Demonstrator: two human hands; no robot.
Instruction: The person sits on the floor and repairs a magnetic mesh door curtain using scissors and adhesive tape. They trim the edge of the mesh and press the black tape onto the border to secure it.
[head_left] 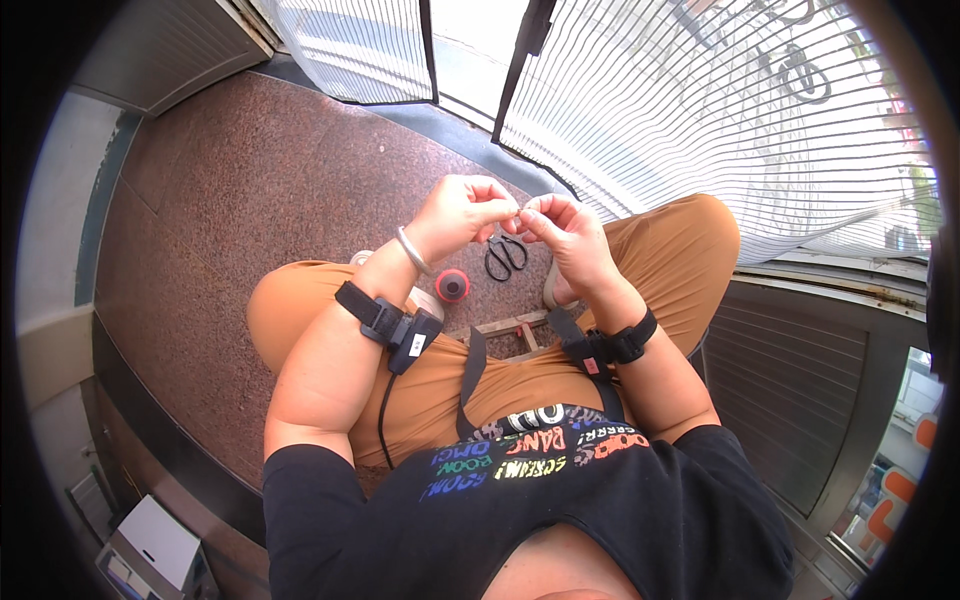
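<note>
My left hand [463,212] and my right hand [571,238] meet in front of me, above the floor between my knees. Each is closed in a pinch, fingertips nearly touching. Whatever lies between them is too small to make out. Just below the hands, a pair of scissors [506,259] with black looped handles lies on the floor, its blades mostly hidden by my fingers. To its left is a round red thing with a dark centre [452,286], perhaps a spool, close to my left wrist.
Reddish-brown stone floor [240,190] spreads out to the left. A striped see-through curtain [690,120] hangs ahead and to the right, beside my right knee. A small wooden frame [518,335] shows between my legs. A black cable [385,420] runs down from my left forearm strap.
</note>
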